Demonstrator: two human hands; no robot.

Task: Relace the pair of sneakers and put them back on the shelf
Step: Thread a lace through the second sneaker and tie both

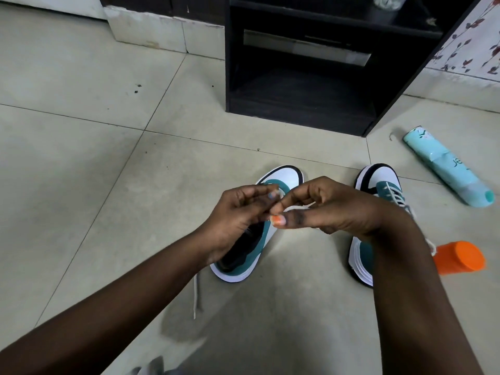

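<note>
Two teal, white and black sneakers stand on the tiled floor. The left sneaker [286, 175] lies under my hands, its lace holes mostly hidden. My left hand [238, 212] and my right hand [332, 207] meet above it, fingertips pinched on a white shoelace [195, 296] whose loose end trails on the floor near my left forearm. The right sneaker [384, 182] has its white lace threaded through; my right forearm hides its heel. A dark shelf unit [297, 109] with an open lower compartment stands beyond the shoes.
A light turquoise bottle [446, 169] lies on its side at the right. An orange-capped container [460, 257] lies by my right forearm. A flower-patterned wall is at the far right, a pale plinth at the back left.
</note>
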